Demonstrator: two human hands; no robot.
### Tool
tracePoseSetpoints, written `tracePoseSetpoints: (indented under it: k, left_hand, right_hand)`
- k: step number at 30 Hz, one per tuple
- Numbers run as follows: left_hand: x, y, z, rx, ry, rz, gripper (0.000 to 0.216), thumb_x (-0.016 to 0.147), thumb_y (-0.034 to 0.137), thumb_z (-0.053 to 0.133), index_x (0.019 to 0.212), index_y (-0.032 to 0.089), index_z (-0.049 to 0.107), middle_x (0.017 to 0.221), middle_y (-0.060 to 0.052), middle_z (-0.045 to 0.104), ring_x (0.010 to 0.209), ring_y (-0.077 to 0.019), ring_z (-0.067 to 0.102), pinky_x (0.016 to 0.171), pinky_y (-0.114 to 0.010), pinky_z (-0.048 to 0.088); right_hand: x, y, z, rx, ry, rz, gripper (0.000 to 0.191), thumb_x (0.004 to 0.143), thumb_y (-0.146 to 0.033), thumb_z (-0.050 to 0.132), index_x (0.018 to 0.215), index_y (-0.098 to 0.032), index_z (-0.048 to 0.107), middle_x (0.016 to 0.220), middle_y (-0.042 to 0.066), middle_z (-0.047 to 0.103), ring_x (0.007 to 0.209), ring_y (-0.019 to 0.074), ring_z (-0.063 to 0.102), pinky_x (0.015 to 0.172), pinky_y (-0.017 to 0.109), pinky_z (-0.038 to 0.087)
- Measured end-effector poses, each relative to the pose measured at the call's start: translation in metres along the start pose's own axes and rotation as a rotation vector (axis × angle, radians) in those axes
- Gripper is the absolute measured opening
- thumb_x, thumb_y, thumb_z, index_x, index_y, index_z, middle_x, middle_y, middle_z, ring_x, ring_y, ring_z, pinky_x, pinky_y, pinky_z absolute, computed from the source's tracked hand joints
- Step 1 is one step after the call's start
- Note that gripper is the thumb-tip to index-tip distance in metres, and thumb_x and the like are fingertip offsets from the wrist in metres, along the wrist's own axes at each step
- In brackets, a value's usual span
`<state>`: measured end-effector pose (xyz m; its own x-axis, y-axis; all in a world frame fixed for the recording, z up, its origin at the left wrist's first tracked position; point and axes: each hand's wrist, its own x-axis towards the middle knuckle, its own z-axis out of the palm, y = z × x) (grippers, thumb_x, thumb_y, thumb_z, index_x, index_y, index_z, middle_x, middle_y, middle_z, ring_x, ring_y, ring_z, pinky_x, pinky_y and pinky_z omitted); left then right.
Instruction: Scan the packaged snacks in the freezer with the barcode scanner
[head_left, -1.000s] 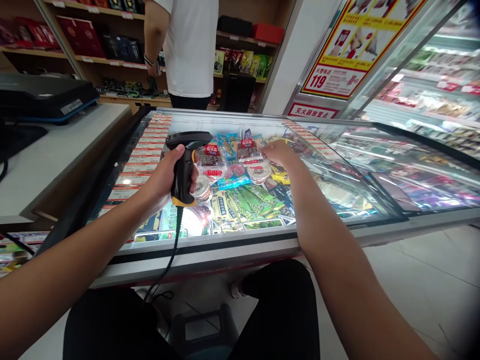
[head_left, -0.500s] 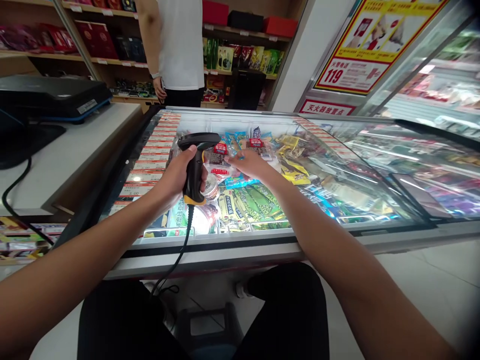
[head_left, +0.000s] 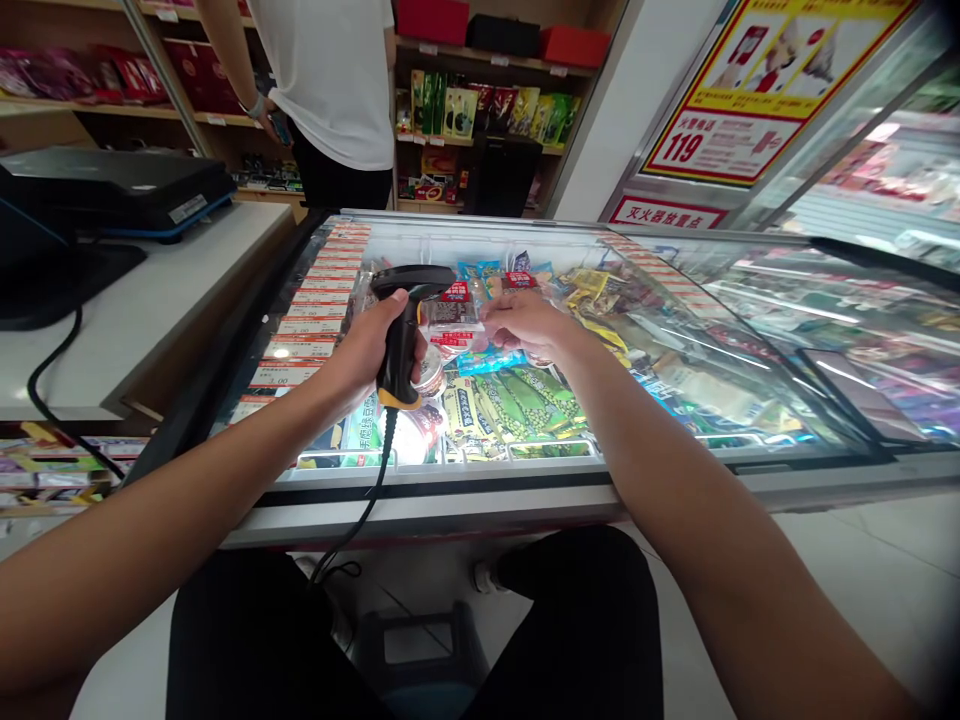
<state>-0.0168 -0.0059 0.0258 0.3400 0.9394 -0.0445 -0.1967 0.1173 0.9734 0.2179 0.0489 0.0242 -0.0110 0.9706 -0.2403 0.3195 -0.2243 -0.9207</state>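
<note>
My left hand (head_left: 382,335) is wrapped round the handle of a black and yellow barcode scanner (head_left: 401,350). Its head points to the right and its cable hangs down over the freezer's front edge. To the right of the scanner, a clear plastic food pack with a red label (head_left: 454,315) is pinched at its right side by the fingertips of my right hand (head_left: 529,320). A similar red-labelled pack (head_left: 520,281) lies just behind that hand. Green ice-pop packets (head_left: 517,405) and a round tub (head_left: 429,372) lie below in the freezer.
The glass-topped chest freezer (head_left: 487,505) stands before my knees, price labels (head_left: 315,310) along its left. A counter (head_left: 187,290) with a black scale (head_left: 135,190) is at left. A person in a white shirt (head_left: 330,80) stands behind. A stool (head_left: 416,640) is below.
The view has shifted slightly, so most things appear further right. The red-labelled pack and my right hand now show a little further from the scanner. The person behind has turned and leaned left.
</note>
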Motion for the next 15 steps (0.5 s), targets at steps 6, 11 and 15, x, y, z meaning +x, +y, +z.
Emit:
tracePoseSetpoints:
  k: [6,11,15]
  left_hand:
    - [-0.004,0.001,0.003,-0.016,-0.087,-0.048,0.044,0.093,0.062,0.049,0.091,0.019,0.056,0.059,-0.001,0.063,0.039,-0.0146,0.056,0.037,-0.024,0.042]
    - [-0.007,0.002,0.003,-0.077,-0.218,-0.054,0.045,0.097,0.060,0.044,0.094,0.017,0.058,0.062,-0.002,0.064,0.041,-0.0128,0.057,0.043,-0.023,0.045]
    - [-0.009,0.003,0.004,-0.060,-0.217,-0.057,0.047,0.095,0.062,0.047,0.093,0.017,0.058,0.063,-0.004,0.066,0.041,-0.0126,0.057,0.043,-0.023,0.045]
  right_hand:
    - [0.010,0.002,-0.006,0.289,0.046,-0.151,0.015,0.088,-0.003,0.057,0.086,-0.016,0.063,0.063,-0.003,0.052,0.045,0.0079,0.052,0.044,0.021,0.038]
    - [0.013,0.004,-0.006,0.327,0.039,-0.214,0.015,0.087,-0.003,0.058,0.086,-0.016,0.064,0.068,-0.003,0.050,0.046,0.0058,0.048,0.045,0.021,0.038]
    - [0.012,0.003,-0.004,0.309,0.050,-0.208,0.016,0.089,-0.004,0.057,0.092,-0.016,0.067,0.067,-0.003,0.049,0.047,0.0067,0.048,0.046,0.021,0.039]
